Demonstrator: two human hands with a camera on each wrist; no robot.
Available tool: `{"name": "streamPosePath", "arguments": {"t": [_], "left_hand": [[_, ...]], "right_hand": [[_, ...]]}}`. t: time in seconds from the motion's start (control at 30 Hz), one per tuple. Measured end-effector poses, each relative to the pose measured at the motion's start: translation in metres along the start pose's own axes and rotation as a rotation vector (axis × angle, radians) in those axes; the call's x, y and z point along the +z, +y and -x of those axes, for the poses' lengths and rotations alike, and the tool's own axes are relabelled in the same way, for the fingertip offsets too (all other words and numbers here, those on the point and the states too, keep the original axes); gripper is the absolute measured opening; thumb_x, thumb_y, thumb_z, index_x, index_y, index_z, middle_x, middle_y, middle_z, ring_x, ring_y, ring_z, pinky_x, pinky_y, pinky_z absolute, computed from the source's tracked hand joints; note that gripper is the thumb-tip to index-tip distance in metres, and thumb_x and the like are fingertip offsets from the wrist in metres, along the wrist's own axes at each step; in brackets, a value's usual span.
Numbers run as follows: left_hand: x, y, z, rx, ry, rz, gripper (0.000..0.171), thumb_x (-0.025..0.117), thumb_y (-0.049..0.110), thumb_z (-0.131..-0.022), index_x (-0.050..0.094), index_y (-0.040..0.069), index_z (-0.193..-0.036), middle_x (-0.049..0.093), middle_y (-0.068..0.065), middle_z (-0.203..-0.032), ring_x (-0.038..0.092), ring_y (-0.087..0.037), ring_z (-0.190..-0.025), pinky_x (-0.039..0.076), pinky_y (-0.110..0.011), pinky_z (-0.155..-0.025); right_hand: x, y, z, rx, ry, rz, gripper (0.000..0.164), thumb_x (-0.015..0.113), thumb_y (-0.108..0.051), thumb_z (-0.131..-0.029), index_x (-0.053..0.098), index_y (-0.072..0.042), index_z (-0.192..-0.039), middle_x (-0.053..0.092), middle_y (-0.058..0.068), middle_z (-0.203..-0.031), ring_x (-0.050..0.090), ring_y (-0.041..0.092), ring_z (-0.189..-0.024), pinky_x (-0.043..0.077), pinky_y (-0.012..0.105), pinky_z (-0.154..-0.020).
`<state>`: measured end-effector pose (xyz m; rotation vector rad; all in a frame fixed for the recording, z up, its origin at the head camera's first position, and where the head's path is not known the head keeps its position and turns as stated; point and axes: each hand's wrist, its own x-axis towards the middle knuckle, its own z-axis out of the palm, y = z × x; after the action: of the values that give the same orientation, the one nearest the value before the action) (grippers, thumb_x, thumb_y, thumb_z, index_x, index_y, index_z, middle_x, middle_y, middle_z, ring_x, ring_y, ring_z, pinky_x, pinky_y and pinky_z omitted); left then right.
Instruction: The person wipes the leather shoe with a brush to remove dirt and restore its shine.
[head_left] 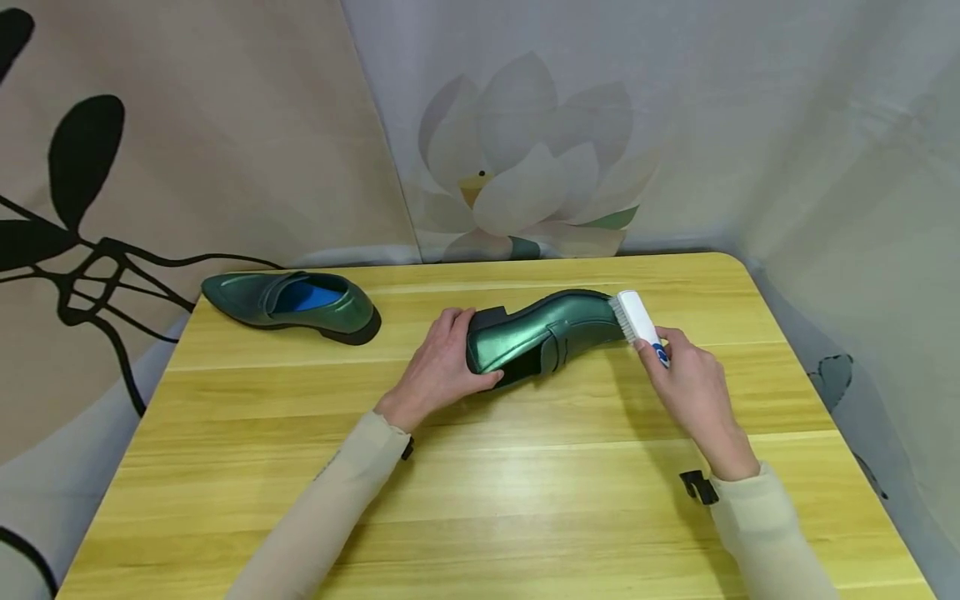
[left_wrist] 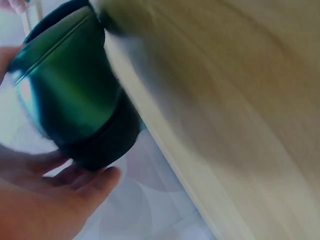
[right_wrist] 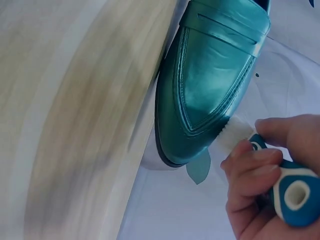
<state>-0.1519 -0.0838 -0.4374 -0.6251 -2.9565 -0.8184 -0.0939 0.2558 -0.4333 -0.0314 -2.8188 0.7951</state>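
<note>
A green metallic loafer [head_left: 577, 321] is tipped on its side over the table, toe to the right and opening facing the person. My left hand [head_left: 447, 354] grips its heel end, thumb at the opening and fingers around the back by the black heel. My right hand [head_left: 693, 383] holds a white and blue brush [head_left: 636, 318] by its handle, bristles against the shoe near the toe. In the right wrist view the bristles [right_wrist: 234, 134] meet the edge of the toe [right_wrist: 187, 145]. The left wrist view shows the heel counter [left_wrist: 75, 85] with fingers beneath the heel.
A matching green loafer [head_left: 300, 307] with a blue insole stands upright at the table's back left. The wooden table [head_left: 525, 508] has a rounded back right corner. Patterned fabric [head_left: 570, 125] hangs right behind the back edge.
</note>
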Motion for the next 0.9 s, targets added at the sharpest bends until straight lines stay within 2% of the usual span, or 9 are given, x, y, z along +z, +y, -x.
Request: {"name": "streamPosePath", "arguments": {"t": [0.13, 0.27, 0.53, 0.63, 0.73, 0.9], "left_hand": [[-0.002, -0.002, 0.000, -0.037, -0.084, -0.021, 0.106, 0.088, 0.050, -0.077, 0.038, -0.003, -0.154, 0.045, -0.020, -0.144, 0.051, -0.033, -0.122, 0.049, -0.047, -0.103], [-0.002, -0.004, 0.000, -0.047, -0.135, -0.045, 0.111, 0.088, 0.052, -0.077, 0.035, -0.004, -0.156, 0.044, -0.021, -0.146, 0.051, -0.035, -0.124, 0.049, -0.047, -0.104], [-0.007, -0.011, 0.009, -0.053, -0.269, -0.074, 0.135, 0.094, 0.053, -0.071, 0.010, 0.005, -0.166, 0.031, -0.023, -0.160, 0.043, -0.038, -0.139, 0.042, -0.050, -0.112], [-0.007, -0.013, 0.010, -0.049, -0.264, -0.064, 0.133, 0.094, 0.051, -0.072, 0.012, 0.007, -0.166, 0.035, -0.024, -0.156, 0.050, -0.037, -0.133, 0.046, -0.050, -0.108], [-0.006, -0.014, 0.010, -0.032, -0.225, -0.017, 0.128, 0.093, 0.048, -0.073, 0.016, 0.005, -0.165, 0.037, -0.023, -0.154, 0.052, -0.035, -0.129, 0.048, -0.049, -0.106], [-0.005, -0.013, 0.009, 0.074, -0.114, 0.055, 0.122, 0.094, 0.045, -0.071, 0.024, 0.002, -0.161, 0.038, -0.017, -0.154, 0.049, -0.030, -0.130, 0.044, -0.046, -0.110]], "right_hand": [[0.000, -0.001, 0.001, 0.002, 0.008, 0.004, 0.052, 0.057, -0.034, -0.108, 0.059, 0.012, -0.132, 0.070, 0.029, -0.094, 0.058, 0.024, -0.057, 0.041, 0.033, -0.047], [0.000, -0.003, 0.000, -0.007, 0.014, 0.003, 0.051, 0.057, -0.033, -0.108, 0.059, 0.012, -0.131, 0.070, 0.030, -0.096, 0.060, 0.026, -0.059, 0.043, 0.034, -0.047], [0.000, -0.001, 0.001, -0.013, 0.016, 0.011, 0.051, 0.058, -0.032, -0.107, 0.059, 0.014, -0.131, 0.070, 0.033, -0.096, 0.061, 0.027, -0.059, 0.044, 0.034, -0.046], [-0.001, 0.002, -0.001, -0.014, 0.021, 0.022, 0.051, 0.058, -0.032, -0.108, 0.059, 0.014, -0.130, 0.070, 0.031, -0.094, 0.059, 0.025, -0.057, 0.042, 0.034, -0.045], [-0.002, 0.003, -0.004, -0.025, 0.017, 0.033, 0.051, 0.058, -0.031, -0.108, 0.059, 0.014, -0.130, 0.069, 0.031, -0.094, 0.057, 0.025, -0.055, 0.041, 0.033, -0.044], [-0.007, -0.004, -0.009, -0.051, -0.005, 0.043, 0.051, 0.059, -0.031, -0.107, 0.059, 0.015, -0.130, 0.070, 0.033, -0.098, 0.056, 0.026, -0.056, 0.040, 0.036, -0.045]]}}
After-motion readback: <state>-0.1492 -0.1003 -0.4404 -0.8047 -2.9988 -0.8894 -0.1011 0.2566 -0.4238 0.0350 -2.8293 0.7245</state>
